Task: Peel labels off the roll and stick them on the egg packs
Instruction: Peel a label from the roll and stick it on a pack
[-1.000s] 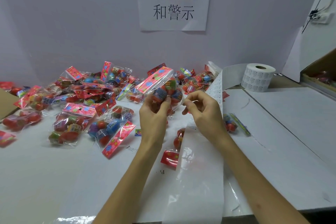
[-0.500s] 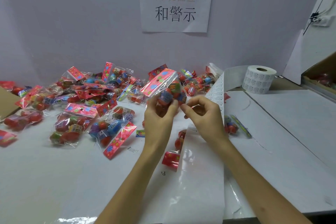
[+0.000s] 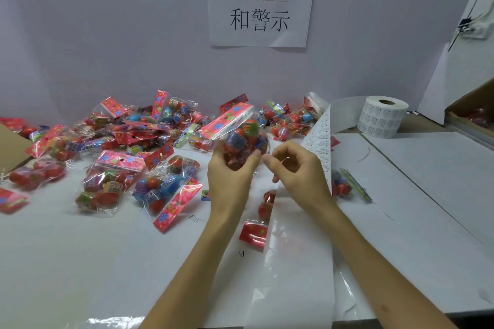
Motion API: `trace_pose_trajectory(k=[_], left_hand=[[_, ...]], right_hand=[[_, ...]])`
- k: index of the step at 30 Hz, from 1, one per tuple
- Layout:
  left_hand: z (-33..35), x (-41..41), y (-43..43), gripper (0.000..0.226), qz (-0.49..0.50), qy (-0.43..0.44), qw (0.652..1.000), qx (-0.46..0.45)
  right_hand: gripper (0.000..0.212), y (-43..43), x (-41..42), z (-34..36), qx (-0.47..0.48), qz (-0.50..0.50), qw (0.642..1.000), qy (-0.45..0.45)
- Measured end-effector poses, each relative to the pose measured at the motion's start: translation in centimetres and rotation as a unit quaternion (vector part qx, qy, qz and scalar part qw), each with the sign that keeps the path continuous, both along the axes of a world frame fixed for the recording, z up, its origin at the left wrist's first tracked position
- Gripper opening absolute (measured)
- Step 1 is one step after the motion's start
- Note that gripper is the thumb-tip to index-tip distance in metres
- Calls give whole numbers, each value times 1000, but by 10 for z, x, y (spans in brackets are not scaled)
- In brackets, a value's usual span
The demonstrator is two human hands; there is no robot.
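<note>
Your left hand (image 3: 230, 176) and right hand (image 3: 296, 173) hover over the tabletop (image 3: 66, 262), pile of packs (image 3: 128, 147) behind, liner strip (image 3: 318, 136) trailing from the roll (image 3: 382, 117) beside the right. Left grips one egg pack (image 3: 240, 136); right's fingers are curled right by it, and I can't tell if a label's pinched there. Looks like the sticking step, so next you'd press it on flat.

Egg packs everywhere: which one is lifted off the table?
The egg pack gripped by the left hand, held up mid-air; the other packs lie on the table.

Lilac wall (image 3: 107, 35) behind white table (image 3: 66, 262). Paper sign (image 3: 262, 2) taped on wall. Socket (image 3: 475, 29) upper right; cardboard box (image 3: 478, 99) at right edge.
</note>
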State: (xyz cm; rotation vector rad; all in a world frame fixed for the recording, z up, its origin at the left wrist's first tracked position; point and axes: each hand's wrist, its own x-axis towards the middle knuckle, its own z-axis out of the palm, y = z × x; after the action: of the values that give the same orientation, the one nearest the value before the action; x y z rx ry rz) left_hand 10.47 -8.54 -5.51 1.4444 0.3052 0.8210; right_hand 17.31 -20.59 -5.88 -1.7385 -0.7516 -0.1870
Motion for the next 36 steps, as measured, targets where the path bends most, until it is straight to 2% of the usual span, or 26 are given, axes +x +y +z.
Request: trace_pose_trajectory(k=[4, 6, 12, 16, 20, 31, 36], left_hand=[[-1, -2, -7, 43, 16, 13, 997, 79], [0, -2, -7, 45, 22, 12, 996, 91], [2, -1, -1, 54, 3, -9, 1000, 29], [2, 2, 0, 44, 16, 5, 999, 35], [3, 3, -1, 44, 32, 15, 999, 41], [6, 2, 2, 36, 19, 25, 999, -16], [5, 3, 4, 36, 1, 16, 997, -69]], right_hand=[[21, 0, 1, 0, -22, -30, 999, -24], [21, -1, 1, 1, -30, -29, 999, -34], [22, -2, 3, 3, -4, 10, 1000, -15], [22, -1, 3, 4, 10, 42, 999, 14], [22, 0, 3, 5, 22, 66, 997, 33], [9, -5, 4, 6, 71, 99, 991, 60], [21, -2, 1, 7, 109, 120, 982, 100]])
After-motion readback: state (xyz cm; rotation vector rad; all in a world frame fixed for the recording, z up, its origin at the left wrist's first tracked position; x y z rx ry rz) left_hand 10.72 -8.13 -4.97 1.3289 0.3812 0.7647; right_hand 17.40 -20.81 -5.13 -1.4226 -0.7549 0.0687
